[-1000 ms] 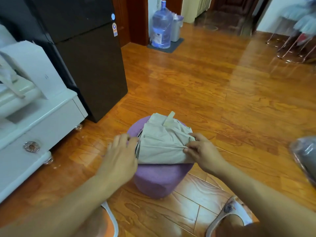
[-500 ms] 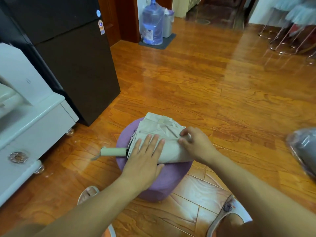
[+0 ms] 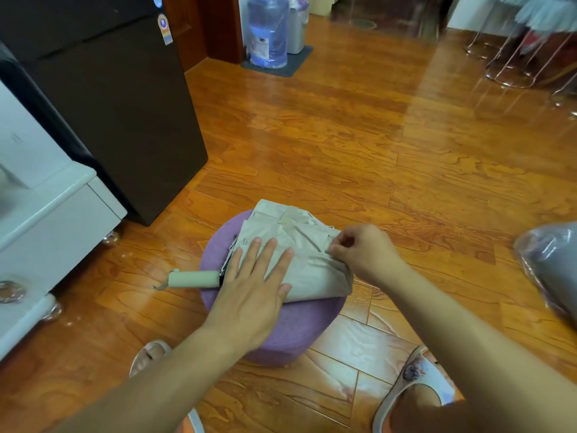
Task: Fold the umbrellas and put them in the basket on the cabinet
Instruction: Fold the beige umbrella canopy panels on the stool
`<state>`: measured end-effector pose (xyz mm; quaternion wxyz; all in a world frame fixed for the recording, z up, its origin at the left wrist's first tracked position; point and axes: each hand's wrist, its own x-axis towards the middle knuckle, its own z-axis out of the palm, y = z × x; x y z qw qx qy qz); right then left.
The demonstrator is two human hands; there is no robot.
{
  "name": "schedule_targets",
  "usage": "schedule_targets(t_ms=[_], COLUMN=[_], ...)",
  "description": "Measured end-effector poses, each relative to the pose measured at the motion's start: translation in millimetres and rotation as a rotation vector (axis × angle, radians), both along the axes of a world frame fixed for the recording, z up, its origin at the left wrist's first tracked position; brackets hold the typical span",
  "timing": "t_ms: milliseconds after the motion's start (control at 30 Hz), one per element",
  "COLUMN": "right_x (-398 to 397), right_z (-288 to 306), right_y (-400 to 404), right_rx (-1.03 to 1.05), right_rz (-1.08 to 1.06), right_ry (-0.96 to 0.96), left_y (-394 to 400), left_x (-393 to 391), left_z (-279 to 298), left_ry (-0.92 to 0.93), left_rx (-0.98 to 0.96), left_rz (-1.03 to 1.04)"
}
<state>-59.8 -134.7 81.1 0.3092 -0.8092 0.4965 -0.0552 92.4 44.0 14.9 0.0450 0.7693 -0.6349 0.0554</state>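
Umbrella [image 3: 299,242]: beige, collapsed, lying on its side across the top of a round purple stool [image 3: 290,326] that stands on the wood floor [image 3: 359,145]. The canopy cloth is gathered in loose, uneven pleats and covers most of the stool top. The pale handle [image 3: 193,279] projects past the stool's left edge, with a short strap loop hanging at its end.

Left hand [image 3: 253,295]: flat, palm down, fingers straight and slightly spread, pressing on the canopy near the handle end. It grips nothing.

Right hand [image 3: 362,251]: fingers curled, thumb and forefinger pinching a fold of canopy cloth at the umbrella's right edge. What lies under the pinched fold cannot be told.

Surroundings: a white cabinet [image 3: 53,226] on rounded feet stands at the left, touching or just beside a tall dark refrigerator [image 3: 109,98]. A large blue water bottle [image 3: 268,32] sits on a grey mat [image 3: 281,65] at the far wall, with a grey bin [image 3: 298,26] just beside it. Clear-legged chairs [image 3: 518,57] stand at far right. An object wrapped in clear plastic [image 3: 549,267] lies at the right edge, well apart from the stool. A slipper [image 3: 418,382] shows on each foot, one either side of the stool.
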Motion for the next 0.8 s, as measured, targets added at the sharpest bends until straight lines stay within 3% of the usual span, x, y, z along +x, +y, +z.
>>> schedule_targets(t_ms=[100,300,800], right_x=[1.4,6.1,-4.1], right_z=[-2.5,3.3,17.3], right_y=[1.9,7.8,17.6], right_rx=[0.006,0.086,0.037], right_rz=[-0.124,-0.164,-0.225], right_ry=[0.078,-0.007,0.015], left_y=[-1.3,-9.5,-23.0], left_x=[-0.3,10.0,30.8], left_z=[3.8,15.0,30.5], left_ry=[0.035,0.052,0.348], left_rx=[-0.014,-0.056,-0.202], left_rz=[0.065,0.086,0.041])
